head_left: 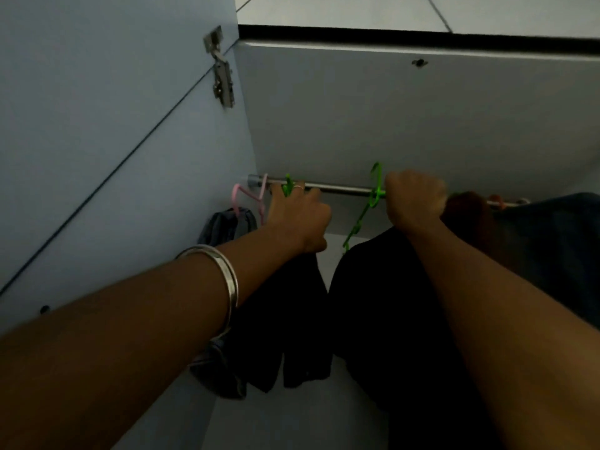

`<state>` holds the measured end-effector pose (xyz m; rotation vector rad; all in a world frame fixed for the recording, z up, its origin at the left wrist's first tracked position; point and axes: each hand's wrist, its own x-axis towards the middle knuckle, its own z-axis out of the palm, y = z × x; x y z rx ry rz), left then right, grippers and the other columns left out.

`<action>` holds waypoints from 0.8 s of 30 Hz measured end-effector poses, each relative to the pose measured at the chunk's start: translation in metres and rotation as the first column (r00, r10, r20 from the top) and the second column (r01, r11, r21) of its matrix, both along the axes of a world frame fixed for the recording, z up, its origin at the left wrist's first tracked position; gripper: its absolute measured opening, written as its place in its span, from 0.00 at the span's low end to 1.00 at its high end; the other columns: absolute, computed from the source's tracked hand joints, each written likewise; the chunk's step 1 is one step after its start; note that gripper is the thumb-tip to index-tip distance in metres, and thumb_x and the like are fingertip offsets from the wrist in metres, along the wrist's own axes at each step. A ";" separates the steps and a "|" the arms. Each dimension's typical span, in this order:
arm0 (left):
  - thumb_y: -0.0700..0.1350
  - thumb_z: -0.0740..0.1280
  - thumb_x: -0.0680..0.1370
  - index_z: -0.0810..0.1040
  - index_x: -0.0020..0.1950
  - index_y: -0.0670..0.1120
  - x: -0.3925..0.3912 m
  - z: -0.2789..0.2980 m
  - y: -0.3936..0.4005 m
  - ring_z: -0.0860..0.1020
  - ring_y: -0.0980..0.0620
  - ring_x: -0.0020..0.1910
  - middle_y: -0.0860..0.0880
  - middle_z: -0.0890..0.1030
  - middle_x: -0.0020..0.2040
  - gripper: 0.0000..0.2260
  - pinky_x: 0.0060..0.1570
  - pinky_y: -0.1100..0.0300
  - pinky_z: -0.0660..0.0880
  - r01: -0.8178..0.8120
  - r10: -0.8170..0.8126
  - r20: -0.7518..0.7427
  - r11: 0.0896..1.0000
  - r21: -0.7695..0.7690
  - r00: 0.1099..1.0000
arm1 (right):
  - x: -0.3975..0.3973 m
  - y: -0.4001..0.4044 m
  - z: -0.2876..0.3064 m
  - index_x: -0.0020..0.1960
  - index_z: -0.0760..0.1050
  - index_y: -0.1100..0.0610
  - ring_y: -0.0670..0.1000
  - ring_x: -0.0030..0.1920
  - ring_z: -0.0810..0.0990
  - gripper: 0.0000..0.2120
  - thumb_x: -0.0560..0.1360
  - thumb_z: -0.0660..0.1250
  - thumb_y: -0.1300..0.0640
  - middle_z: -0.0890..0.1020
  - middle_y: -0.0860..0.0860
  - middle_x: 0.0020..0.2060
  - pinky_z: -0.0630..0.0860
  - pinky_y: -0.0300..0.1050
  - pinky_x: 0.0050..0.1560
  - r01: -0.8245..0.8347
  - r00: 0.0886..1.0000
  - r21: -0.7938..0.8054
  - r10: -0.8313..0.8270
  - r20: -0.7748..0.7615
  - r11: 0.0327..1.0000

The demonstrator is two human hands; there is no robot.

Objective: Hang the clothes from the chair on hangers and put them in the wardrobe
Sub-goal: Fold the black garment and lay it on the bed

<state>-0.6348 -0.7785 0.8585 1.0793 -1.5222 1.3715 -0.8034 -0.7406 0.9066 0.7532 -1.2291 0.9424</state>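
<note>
Forearms reach in — left hand [297, 212] grips green hanger [288, 187], right hand [415, 198] clenches second green hanger [373, 193] on rail [341, 188]; dark garments [373, 303] hung — chair unseen, remainder unknown.

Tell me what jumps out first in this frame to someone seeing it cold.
Two forearms reach up into the wardrobe, both hands at the metal rail: the left hand, with a silver bangle on its wrist, is at a green hanger, and the right hand is fisted by a second green hanger. Dark clothes hang below them, and a pink hanger sits at the rail's left end.
</note>
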 end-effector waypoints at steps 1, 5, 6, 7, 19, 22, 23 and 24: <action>0.59 0.69 0.71 0.79 0.58 0.52 0.010 0.002 -0.005 0.64 0.38 0.67 0.44 0.69 0.64 0.18 0.64 0.33 0.59 0.014 -0.014 -0.014 0.999 0.029 1.000 | 0.007 -0.008 0.003 0.59 0.78 0.60 0.61 0.56 0.80 0.14 0.80 0.55 0.63 0.81 0.59 0.55 0.74 0.50 0.54 -0.019 1.000 0.002 0.019 0.006 1.000; 0.52 0.68 0.73 0.79 0.58 0.52 0.026 0.003 -0.010 0.66 0.39 0.65 0.43 0.69 0.62 0.14 0.63 0.34 0.62 0.059 -0.056 -0.053 0.997 0.057 0.997 | 0.017 -0.022 0.006 0.60 0.78 0.59 0.61 0.57 0.79 0.14 0.79 0.57 0.64 0.80 0.59 0.56 0.73 0.50 0.55 -0.020 1.000 0.060 0.020 -0.006 0.998; 0.51 0.68 0.73 0.79 0.58 0.53 0.029 0.004 -0.010 0.67 0.39 0.65 0.43 0.69 0.62 0.14 0.64 0.34 0.61 0.067 -0.063 -0.062 0.996 0.058 0.996 | 0.021 -0.025 0.004 0.60 0.78 0.58 0.60 0.58 0.79 0.14 0.79 0.57 0.63 0.80 0.58 0.57 0.73 0.49 0.55 -0.016 1.000 0.092 0.017 -0.010 0.996; 0.50 0.68 0.73 0.79 0.59 0.53 0.029 0.003 -0.010 0.66 0.39 0.66 0.42 0.68 0.64 0.14 0.65 0.34 0.60 0.072 -0.068 -0.065 0.996 0.061 0.996 | 0.022 -0.027 0.003 0.61 0.78 0.57 0.60 0.59 0.79 0.14 0.79 0.58 0.63 0.80 0.57 0.58 0.73 0.49 0.55 -0.009 1.000 0.116 0.011 -0.009 0.993; 0.54 0.67 0.75 0.78 0.61 0.52 0.033 -0.008 -0.013 0.66 0.39 0.66 0.42 0.67 0.65 0.16 0.63 0.43 0.65 0.149 -0.151 0.024 0.988 0.047 0.988 | 0.037 0.005 0.016 0.56 0.76 0.68 0.63 0.56 0.79 0.14 0.73 0.66 0.62 0.80 0.65 0.54 0.75 0.50 0.49 -0.520 0.854 0.249 0.506 0.124 0.817; 0.54 0.65 0.76 0.77 0.63 0.53 0.036 -0.019 -0.006 0.64 0.38 0.68 0.41 0.64 0.69 0.16 0.68 0.40 0.60 0.101 -0.108 0.041 0.986 0.135 0.993 | 0.036 0.013 0.004 0.51 0.81 0.66 0.61 0.48 0.83 0.12 0.72 0.68 0.59 0.83 0.63 0.44 0.77 0.51 0.45 -0.739 0.672 0.202 0.724 0.154 0.643; 0.53 0.65 0.76 0.77 0.63 0.52 0.038 -0.018 -0.004 0.64 0.38 0.68 0.41 0.64 0.70 0.16 0.68 0.42 0.61 0.103 -0.112 0.053 0.985 0.141 0.992 | 0.037 0.014 0.002 0.53 0.81 0.64 0.62 0.47 0.83 0.13 0.72 0.69 0.57 0.83 0.62 0.44 0.78 0.54 0.48 -0.812 0.580 0.198 0.797 0.170 0.549; 0.52 0.66 0.76 0.77 0.64 0.51 0.038 -0.027 0.002 0.64 0.37 0.68 0.40 0.64 0.69 0.16 0.67 0.45 0.63 0.122 -0.134 0.063 0.980 0.158 0.989 | 0.033 0.017 -0.008 0.56 0.79 0.62 0.61 0.48 0.83 0.15 0.73 0.70 0.56 0.83 0.61 0.46 0.80 0.55 0.50 -0.864 0.498 0.190 0.845 0.194 0.466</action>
